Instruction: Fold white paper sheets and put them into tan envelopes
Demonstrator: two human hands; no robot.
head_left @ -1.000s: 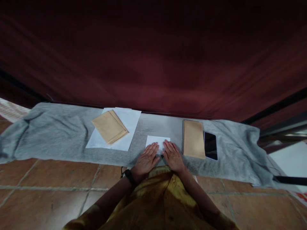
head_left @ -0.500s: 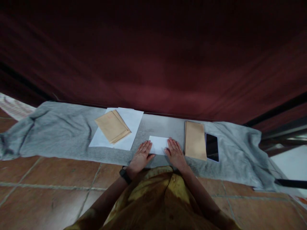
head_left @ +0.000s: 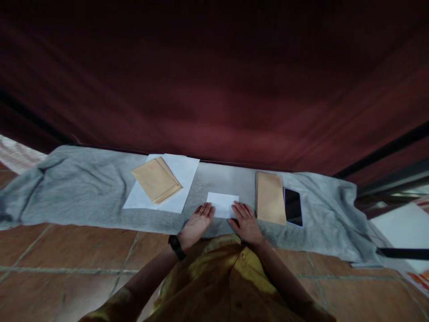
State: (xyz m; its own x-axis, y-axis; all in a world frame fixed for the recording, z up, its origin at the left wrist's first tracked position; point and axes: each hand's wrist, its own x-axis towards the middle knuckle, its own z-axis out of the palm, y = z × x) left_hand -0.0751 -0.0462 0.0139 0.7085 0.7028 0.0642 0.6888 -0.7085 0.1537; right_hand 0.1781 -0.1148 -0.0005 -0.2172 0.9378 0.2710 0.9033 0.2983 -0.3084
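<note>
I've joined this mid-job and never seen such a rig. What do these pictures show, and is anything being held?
There is no machine: these are a person's bare hands, seen by one head-worn camera looking forward and down. Every picture comes from it.

A long grey cloth covers the surface. At left, tan paper envelopes lie on large white paper sheets. At right, a tan paper stack lies beside a dark-screened phone.

Between them, the left hand and right hand rest at opposite sides of a small white paper rectangle. Neither appears to lift it.
</note>
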